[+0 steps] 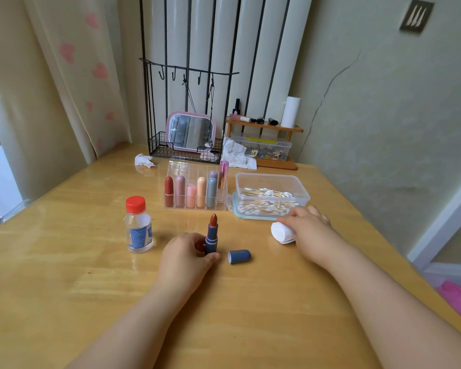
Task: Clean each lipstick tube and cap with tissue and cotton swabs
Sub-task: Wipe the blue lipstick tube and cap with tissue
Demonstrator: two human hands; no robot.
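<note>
The left hand [186,255] is curled round the base of an uncapped blue lipstick tube [211,237], held upright on the wooden table [250,315], reddish bullet exposed. The right hand [308,226] is laid over a white tissue roll [281,232], fingers curled on it, to the right. The blue cap [239,256] is lying on its side just right of the tube, not touched. Open tabletop is seen near the camera and far left; the table's right edge runs close behind the right forearm. A red-capped clear bottle [138,228] stands left of the left hand. Farther back, a clear organizer [194,186] holds capped lipsticks upright in separate slots. Right of it, a clear tub [272,189] and its lid tray [240,213] are filled with cotton swabs [266,194]. Crumpled tissues [143,160] lie at the far edge.
</note>
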